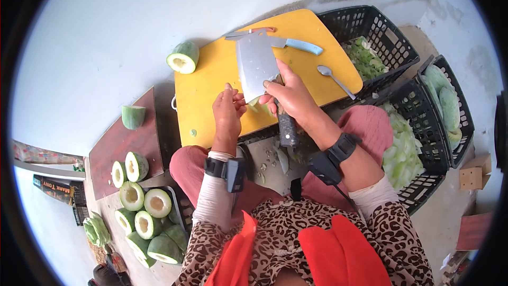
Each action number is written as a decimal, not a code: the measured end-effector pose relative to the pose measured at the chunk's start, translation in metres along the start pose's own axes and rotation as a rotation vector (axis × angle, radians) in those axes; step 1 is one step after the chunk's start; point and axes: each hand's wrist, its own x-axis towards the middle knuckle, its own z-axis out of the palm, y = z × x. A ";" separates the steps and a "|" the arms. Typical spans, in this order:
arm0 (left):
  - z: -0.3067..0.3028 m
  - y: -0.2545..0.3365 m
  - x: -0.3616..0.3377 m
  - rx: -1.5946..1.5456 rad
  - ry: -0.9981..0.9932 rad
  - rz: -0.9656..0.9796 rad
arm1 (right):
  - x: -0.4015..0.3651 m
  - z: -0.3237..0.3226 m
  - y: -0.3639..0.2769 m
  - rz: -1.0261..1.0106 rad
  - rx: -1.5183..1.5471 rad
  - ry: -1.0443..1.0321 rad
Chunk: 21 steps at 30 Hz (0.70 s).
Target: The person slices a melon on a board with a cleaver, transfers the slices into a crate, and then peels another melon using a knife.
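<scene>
My right hand [292,95] is closed around a wide cleaver [255,63] where blade and handle meet, its thumb lying against the blade. The dark handle points down toward my lap. At the blade's lower left corner is my left hand [227,114], fingers loosely curled, thumb apart, nothing visible in it. A pale green scrap [255,101] shows under the blade's lower edge. Beneath both hands lies the yellow cutting board [211,82]. On it are a blue-handled knife [302,46], partly behind the cleaver, a spoon [334,79] and a red-handled tool [263,30].
A cut green melon [183,57] sits at the board's upper left edge. Several halved melons [144,224] fill the lower left beside a dark red board [114,153]. Black crates [389,47] at right hold peelings [403,148] and whole melons [448,107].
</scene>
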 end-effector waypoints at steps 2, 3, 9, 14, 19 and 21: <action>0.015 0.018 -0.009 -0.428 -0.162 -0.181 | -0.001 -0.001 -0.002 0.019 0.073 -0.078; 0.013 0.024 -0.012 -0.384 -0.374 -0.206 | -0.001 0.000 -0.002 0.028 0.110 -0.118; 0.021 0.040 -0.013 -0.646 -0.736 -0.305 | -0.001 0.004 -0.001 0.086 0.072 -0.079; 0.024 0.046 -0.013 -0.652 -0.592 -0.379 | -0.001 0.000 -0.007 0.082 -0.010 -0.037; 0.011 0.056 0.009 -0.631 -0.477 -0.427 | 0.004 -0.018 -0.011 0.007 -0.031 0.059; 0.006 0.061 0.017 -0.575 -0.410 -0.381 | 0.004 -0.024 -0.014 -0.030 -0.023 0.150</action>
